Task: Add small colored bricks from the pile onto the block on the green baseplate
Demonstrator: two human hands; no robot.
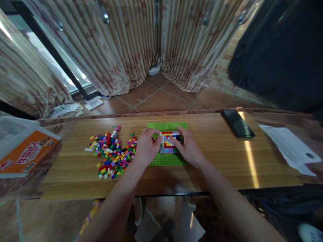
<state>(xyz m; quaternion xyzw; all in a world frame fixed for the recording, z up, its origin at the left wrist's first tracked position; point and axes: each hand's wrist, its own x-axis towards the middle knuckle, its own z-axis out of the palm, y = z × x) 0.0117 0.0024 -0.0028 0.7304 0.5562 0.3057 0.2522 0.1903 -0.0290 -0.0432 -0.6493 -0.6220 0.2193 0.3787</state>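
No word can be read for certain. Taking the middle of the desk [214, 161] as the clock's centre, the box [17, 127] at nine o'clock has an orange panel [15, 156] with a slanting row of large white characters [29, 151], Chinese in look but too blurred to make out. At eight o'clock on that panel sits a pale emblem [6, 164], its lettering illegible; at six o'clock, a small bluish printed patch [29, 166]. The white card [94, 103] on the floor at ten o'clock carries dark print, too small to read.
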